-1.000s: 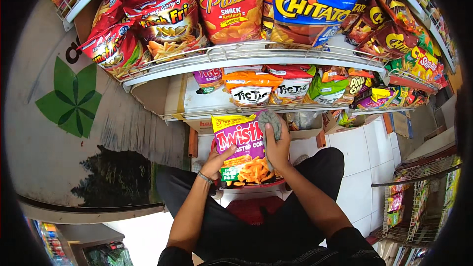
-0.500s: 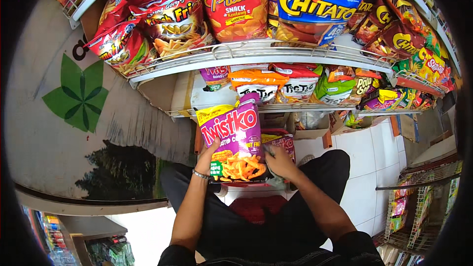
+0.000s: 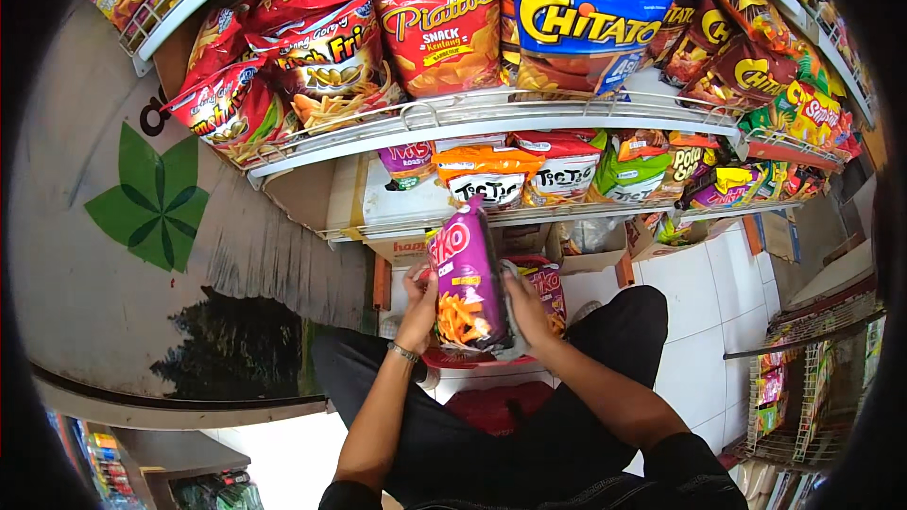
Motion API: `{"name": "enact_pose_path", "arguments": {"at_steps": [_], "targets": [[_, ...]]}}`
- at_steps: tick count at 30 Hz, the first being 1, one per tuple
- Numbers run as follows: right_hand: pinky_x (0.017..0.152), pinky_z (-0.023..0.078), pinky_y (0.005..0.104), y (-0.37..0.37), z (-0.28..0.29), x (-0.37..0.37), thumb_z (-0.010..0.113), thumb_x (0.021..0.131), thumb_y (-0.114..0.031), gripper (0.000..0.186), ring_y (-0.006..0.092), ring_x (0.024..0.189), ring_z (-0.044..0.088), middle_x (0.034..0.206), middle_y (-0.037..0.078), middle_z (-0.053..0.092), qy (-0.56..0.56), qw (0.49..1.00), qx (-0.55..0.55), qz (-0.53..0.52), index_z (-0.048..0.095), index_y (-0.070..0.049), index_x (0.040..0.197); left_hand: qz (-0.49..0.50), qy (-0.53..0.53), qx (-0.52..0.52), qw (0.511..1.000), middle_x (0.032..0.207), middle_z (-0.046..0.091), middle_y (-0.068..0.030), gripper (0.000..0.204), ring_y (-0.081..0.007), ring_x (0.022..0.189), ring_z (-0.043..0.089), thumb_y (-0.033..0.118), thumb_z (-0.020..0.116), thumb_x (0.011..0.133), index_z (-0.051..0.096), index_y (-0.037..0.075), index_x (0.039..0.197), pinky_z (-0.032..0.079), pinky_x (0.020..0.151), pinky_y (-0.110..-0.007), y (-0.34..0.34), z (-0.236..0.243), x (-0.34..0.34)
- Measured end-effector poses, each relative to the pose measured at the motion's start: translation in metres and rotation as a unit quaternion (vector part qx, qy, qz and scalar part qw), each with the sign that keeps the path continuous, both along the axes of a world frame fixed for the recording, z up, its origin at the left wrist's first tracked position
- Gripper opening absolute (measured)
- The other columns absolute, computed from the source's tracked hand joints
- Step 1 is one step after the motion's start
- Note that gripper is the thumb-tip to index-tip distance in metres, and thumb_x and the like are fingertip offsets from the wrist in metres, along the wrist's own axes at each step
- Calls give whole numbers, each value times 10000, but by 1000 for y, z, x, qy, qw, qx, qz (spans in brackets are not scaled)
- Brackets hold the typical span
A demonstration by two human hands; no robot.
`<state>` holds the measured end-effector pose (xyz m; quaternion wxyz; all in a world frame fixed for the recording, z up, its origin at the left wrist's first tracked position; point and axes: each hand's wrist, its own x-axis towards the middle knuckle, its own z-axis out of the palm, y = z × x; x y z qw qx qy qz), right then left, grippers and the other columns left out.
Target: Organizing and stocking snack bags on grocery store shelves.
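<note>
I hold a purple snack bag upright in front of me, turned edge-on so its orange-printed face looks left. My left hand grips its left side; a bracelet is on that wrist. My right hand grips its right side and back. A second purple bag sits just behind my right hand, partly hidden. Both hands are below a white wire shelf that carries orange, white and green snack bags.
An upper wire shelf holds large red and blue snack bags. A red crate lies between my knees on the white tile floor. A wire rack of small packets stands at the right. A wall with a green leaf mark is on the left.
The purple bag has turned from facing me to nearly edge-on and shifted slightly right. My right hand moved from its top edge down to its right side.
</note>
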<state>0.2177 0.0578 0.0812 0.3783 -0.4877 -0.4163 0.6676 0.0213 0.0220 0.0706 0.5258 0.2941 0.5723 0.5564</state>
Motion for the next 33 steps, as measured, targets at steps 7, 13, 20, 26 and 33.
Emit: {"name": "enact_pose_path", "arguments": {"at_steps": [7,13,20,26,33], "targets": [[1143,246,473,-38,44,-18,560,922,-155,560,387,1415,311,1491,256,367,-90,878,470,-1,402,-9,1439,-126,-287,-38,949,1290,580,-108,661,-198,1146,599,583,381,994,437,78,1417,503,971,-343,1,21,5],[1099,312,527,0,71,-10,626,871,-319,503,405,1373,373,1442,197,456,-193,709,675,70,575,-108,1325,-108,-248,61,961,1286,584,-99,468,-205,1110,608,339,412,1037,451,46,1399,511,966,-347,2,13,21],[1037,392,437,22,37,-7,565,926,-112,409,378,1247,505,1314,224,546,-114,912,379,-110,518,34,1305,-138,-444,-141,874,1124,668,-159,435,-289,954,682,350,482,985,566,18,1253,579,835,-415,3,32,13],[1069,373,485,-16,58,-7,616,893,-192,477,378,1261,505,1314,200,555,-107,785,610,-3,515,-19,1326,-176,-554,-51,812,1124,668,-140,450,-238,982,669,389,498,990,562,41,1267,555,872,-371,12,-42,-2],[1067,382,519,9,83,-8,717,758,-248,510,368,1272,500,1278,147,588,-186,704,685,8,619,-77,1229,-171,-366,-132,905,1212,648,-121,496,-217,1059,645,391,528,988,519,55,1352,510,956,-349,-9,-15,-6]]}}
